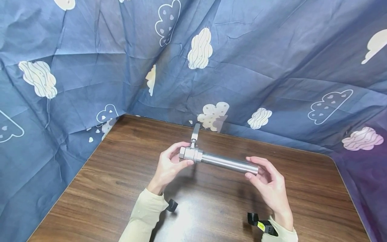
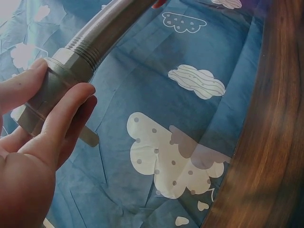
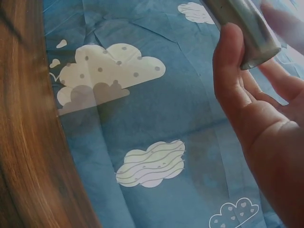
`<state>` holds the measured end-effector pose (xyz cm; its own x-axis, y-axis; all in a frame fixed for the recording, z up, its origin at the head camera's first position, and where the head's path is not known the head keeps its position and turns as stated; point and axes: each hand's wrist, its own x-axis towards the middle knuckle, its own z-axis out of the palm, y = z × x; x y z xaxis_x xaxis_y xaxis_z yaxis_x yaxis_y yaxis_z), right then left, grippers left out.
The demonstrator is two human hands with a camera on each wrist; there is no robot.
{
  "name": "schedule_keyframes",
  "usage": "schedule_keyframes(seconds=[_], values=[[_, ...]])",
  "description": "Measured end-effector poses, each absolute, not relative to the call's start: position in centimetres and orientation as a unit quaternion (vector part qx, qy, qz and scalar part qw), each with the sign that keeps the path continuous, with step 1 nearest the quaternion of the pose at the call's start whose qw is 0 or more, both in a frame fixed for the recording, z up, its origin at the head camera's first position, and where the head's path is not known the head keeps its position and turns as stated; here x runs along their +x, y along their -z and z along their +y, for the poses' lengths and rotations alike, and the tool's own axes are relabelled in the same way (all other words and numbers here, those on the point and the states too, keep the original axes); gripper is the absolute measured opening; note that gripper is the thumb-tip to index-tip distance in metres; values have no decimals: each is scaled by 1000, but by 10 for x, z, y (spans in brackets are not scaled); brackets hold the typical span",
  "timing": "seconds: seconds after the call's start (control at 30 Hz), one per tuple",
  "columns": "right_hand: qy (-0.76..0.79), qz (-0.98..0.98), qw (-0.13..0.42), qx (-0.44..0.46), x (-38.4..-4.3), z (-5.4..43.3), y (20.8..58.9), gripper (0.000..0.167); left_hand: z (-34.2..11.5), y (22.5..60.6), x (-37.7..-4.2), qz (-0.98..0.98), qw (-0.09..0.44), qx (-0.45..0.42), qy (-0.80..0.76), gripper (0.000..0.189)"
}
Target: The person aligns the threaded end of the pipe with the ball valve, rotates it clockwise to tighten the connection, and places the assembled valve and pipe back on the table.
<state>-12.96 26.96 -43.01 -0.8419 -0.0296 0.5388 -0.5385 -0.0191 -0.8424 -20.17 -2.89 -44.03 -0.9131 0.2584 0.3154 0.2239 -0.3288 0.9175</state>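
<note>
A silver ball valve (image 1: 190,153) with a flat lever handle (image 1: 196,131) is joined to a steel pipe (image 1: 225,162), and both are held up above the table. My left hand (image 1: 170,164) grips the valve body between thumb and fingers. At the pipe's far right end, my right hand (image 1: 272,183) pinches the tube with thumb and fingertips. Threads (image 2: 88,53) show on the pipe where it enters the valve's hex end in the left wrist view. The right wrist view shows the plain pipe end (image 3: 259,57) between thumb and fingers.
Beneath the hands lies a brown wood-grain table (image 1: 121,174). A blue cloth (image 1: 242,67) with white cloud prints hangs behind it and along its sides. Black wrist straps (image 1: 267,227) and light sleeves (image 1: 145,215) are on the forearms.
</note>
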Motion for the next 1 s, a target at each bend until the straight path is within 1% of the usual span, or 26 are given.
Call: schedule_keyframes(seconds=[0.13,0.3,0.67,0.87,1.0], values=[[-683,-663,197,233,-131,269,431,52,-29,440,-202,580,9,206,-788,56],[-680,-665,202,233,-131,269,431,50,-30,441,-202,579,8,210,-788,55],[-671,-684,200,204,-129,269,431,49,-30,440,-201,575,16,207,-791,54],[-667,-689,199,205,-128,270,431,48,-30,440,-202,573,15,210,-792,55],[-661,-705,185,179,-127,270,430,47,-30,440,-202,574,14,209,-792,55]])
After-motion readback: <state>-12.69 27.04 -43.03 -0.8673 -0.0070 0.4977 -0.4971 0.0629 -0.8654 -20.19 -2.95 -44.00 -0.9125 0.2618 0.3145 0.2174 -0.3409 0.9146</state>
